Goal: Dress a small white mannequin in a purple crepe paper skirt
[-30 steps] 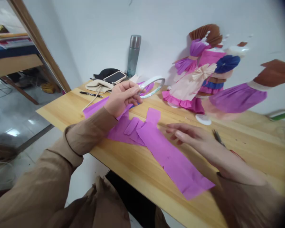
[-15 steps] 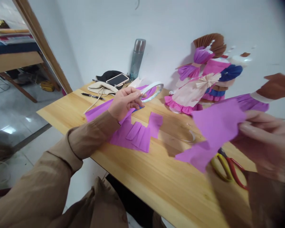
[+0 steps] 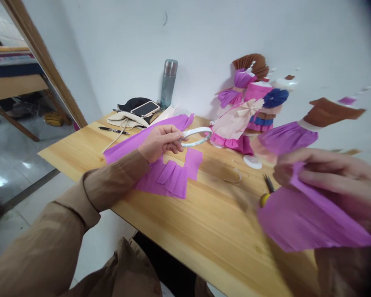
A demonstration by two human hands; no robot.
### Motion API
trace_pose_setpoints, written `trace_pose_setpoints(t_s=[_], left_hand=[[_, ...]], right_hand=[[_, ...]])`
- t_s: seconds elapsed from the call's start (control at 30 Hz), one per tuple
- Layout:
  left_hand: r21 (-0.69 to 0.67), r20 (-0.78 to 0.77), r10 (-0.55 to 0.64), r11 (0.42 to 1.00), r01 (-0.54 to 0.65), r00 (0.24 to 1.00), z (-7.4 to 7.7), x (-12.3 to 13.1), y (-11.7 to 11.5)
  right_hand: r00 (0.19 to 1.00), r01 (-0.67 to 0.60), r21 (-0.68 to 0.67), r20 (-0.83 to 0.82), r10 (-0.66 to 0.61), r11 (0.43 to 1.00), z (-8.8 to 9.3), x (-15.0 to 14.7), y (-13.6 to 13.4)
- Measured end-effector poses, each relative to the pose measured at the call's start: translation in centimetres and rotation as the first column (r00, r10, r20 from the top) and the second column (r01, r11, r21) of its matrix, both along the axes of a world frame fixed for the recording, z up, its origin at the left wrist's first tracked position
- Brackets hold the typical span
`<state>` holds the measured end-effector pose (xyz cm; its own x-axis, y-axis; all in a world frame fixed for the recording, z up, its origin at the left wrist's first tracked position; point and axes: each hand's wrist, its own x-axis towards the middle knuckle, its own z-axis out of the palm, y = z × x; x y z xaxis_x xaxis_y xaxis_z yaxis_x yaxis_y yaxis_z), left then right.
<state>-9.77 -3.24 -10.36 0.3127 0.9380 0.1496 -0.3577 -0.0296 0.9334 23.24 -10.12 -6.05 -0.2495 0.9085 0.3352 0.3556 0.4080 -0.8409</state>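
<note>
Between thumb and fingers, my left hand pinches a thin white roll of tape above the table. My right hand, a little blurred, grips a piece of purple crepe paper by its top edge, and the sheet hangs below the fingers. Scissors lie partly hidden behind that sheet; their dark blades and a bit of yellow handle show. Under my left hand lie a long purple strip, a pleated purple piece and a small purple piece.
Small paper dresses on stands line the wall, with a brown-and-purple one nearest my right hand. A flask, a phone, a cloth bag and a pen occupy the back left of the wooden table.
The purple paper in my right hand has turned and now covers the scissor handles. My left hand still holds the tape, now tilted flatter. The whole view has shifted slightly.
</note>
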Motion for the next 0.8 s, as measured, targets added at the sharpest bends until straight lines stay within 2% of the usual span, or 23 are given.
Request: trace_pose_setpoints(t_s=[0.07,0.1,0.17,0.23,0.27,0.33,0.43,0.53,0.67,0.8], left_hand=[[0.005,-0.018,-0.021,1.0,0.022,1.0,0.1,0.3,0.0],[0.01,-0.022,-0.023,1.0,0.023,1.0,0.1,0.4,-0.1],[0.015,-0.026,-0.021,1.0,0.022,0.999,0.0,0.5,-0.1],[0.013,-0.029,-0.021,1.0,0.021,0.999,-0.2,0.5,-0.2],[0.008,-0.033,-0.025,1.0,0.025,0.999,-0.3,0.4,-0.3],[0.002,-0.042,-0.031,1.0,0.031,0.999,-0.6,0.3,-0.4],[0.008,-0.04,-0.02,1.0,0.02,0.999,-0.6,0.2,-0.4],[0.018,-0.023,-0.002,1.0,0.002,1.0,-0.5,0.1,-0.5],[0.026,-0.009,0.01,1.0,-0.01,1.0,-0.3,0.0,-0.7],[0.028,-0.022,0.015,1.0,-0.014,1.0,-0.3,0.1,-0.9]], right_hand=[[0.998,0.005,-0.161,0.063,0.005,0.987,-0.6,-1.5,0.2],[0.997,0.004,-0.201,0.081,0.013,0.98,-1.1,-2.6,0.3],[0.975,-0.129,-0.246,0.146,0.168,0.961,-2.4,-5.1,0.4],[0.909,-0.293,-0.301,0.207,0.363,0.907,-3.8,-7.3,0.6],[0.878,-0.329,-0.323,0.242,0.414,0.887,-4.5,-8.0,0.8],[0.882,-0.3,-0.295,0.277,0.382,0.907,-5.4,-8.5,1.4],[0.933,-0.147,-0.147,0.306,0.186,0.978,-6.0,-7.9,2.8],[0.925,-0.058,-0.034,0.374,0.066,0.998,-6.4,-7.3,3.9],[0.86,-0.071,-0.033,0.504,0.078,0.997,-6.6,-8.0,3.7],[0.857,-0.195,-0.096,0.468,0.217,0.976,-6.5,-10.0,1.3]])
